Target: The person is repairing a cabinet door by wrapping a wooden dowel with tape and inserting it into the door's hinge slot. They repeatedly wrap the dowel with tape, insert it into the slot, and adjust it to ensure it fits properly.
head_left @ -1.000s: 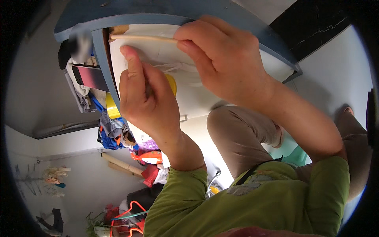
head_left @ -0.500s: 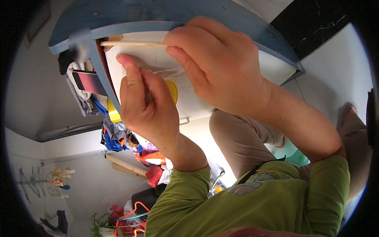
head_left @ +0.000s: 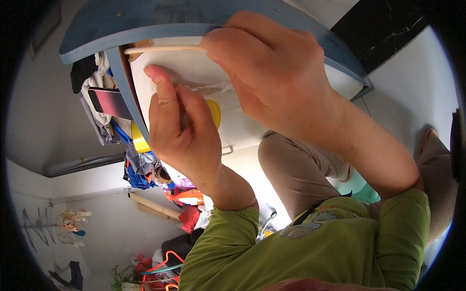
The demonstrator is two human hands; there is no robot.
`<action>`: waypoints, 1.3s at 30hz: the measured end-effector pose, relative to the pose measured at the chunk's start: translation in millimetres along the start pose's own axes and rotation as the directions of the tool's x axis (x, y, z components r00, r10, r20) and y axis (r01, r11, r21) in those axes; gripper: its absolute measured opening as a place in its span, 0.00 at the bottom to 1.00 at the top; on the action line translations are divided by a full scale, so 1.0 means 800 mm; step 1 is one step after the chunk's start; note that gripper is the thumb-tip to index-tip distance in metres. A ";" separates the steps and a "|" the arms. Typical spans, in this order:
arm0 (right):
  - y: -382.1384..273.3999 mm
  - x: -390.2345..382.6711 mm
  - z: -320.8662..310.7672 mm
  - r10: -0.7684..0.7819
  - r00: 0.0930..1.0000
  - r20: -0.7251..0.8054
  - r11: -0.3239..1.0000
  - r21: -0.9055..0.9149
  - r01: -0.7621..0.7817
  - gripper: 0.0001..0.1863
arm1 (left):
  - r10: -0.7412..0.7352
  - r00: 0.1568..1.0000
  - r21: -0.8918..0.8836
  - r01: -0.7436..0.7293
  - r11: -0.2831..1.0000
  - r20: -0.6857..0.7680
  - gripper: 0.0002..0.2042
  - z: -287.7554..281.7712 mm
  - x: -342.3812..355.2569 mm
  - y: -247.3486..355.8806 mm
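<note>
My right hand [head_left: 276, 63] is closed round one end of a thin, pale wooden stick [head_left: 162, 49]. The stick points left, just beneath the edge of a blue-grey tabletop [head_left: 194, 18]. Below the stick is my left hand [head_left: 182, 121], its fingers curled and its thumb raised. Yellow parts [head_left: 215, 114] show on both sides of the left hand; whether they belong to one thing in its grip is hidden. A crinkled, whitish translucent strip [head_left: 216, 88] runs between the hands, in front of a white panel [head_left: 247, 123].
A pink-backed phone [head_left: 112, 103] lies beside the furniture's left edge, near piled clothes [head_left: 101, 128]. Bags [head_left: 189, 196] and orange hangers [head_left: 167, 257] lie lower down. My bent leg [head_left: 286, 169] is close under the right forearm. A black marbled panel [head_left: 381, 39] stands at upper right.
My right hand has rolled and risen slightly, tucking its thumb in, and the stick's held end has lifted a little with it. The left hand has hardly moved.
</note>
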State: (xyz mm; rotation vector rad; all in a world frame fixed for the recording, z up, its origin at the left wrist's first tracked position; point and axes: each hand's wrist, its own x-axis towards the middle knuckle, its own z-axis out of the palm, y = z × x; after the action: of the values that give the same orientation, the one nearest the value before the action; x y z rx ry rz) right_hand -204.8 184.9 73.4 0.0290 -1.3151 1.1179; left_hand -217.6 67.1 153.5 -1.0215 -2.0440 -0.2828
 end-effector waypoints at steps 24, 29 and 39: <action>-0.009 0.001 -0.003 0.049 0.986 -0.157 0.997 0.061 -0.039 0.09 | -0.040 0.995 0.083 0.033 0.996 0.088 0.19 -0.013 0.003 0.001; -0.007 -0.004 0.001 -0.008 0.977 -0.215 1.000 -0.026 0.002 0.09 | -0.072 0.994 0.126 0.061 0.990 0.086 0.18 -0.012 0.003 0.008; -0.008 -0.001 0.005 0.059 0.992 -0.108 0.997 0.054 -0.054 0.11 | -0.045 0.991 0.164 0.025 0.986 0.124 0.17 -0.016 0.006 0.009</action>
State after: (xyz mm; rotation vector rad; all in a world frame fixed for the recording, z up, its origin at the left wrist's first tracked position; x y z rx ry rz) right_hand -203.4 178.8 77.7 -0.0317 -1.1952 1.1850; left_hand -206.6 67.7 164.0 -0.9244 -2.1623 -0.0692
